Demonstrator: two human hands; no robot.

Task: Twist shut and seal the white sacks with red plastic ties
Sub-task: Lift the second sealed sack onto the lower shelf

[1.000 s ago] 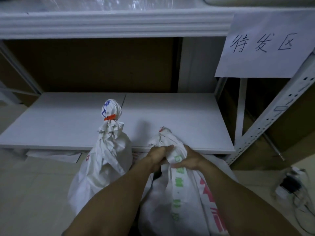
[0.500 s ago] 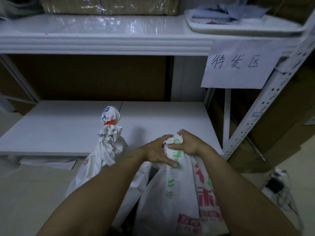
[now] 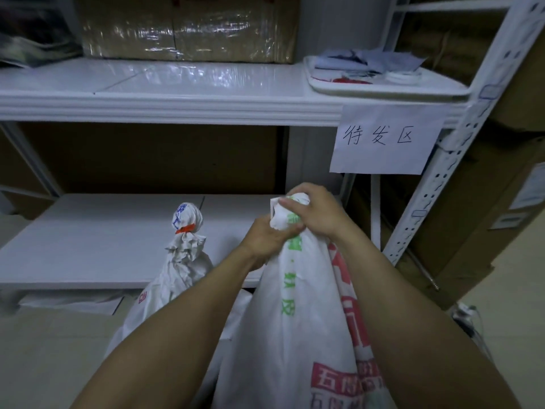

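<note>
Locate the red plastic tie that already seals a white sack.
In the head view, the red plastic tie is cinched around the twisted neck of the left white woven sack, left of both hands, in front of the lower white shelf.

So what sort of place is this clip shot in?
Probably a storeroom or dispatch area: white slotted metal shelving carries a handwritten paper sign, a tape-wrapped cardboard box sits on the upper shelf, and tied white sacks stand on the floor.
</note>
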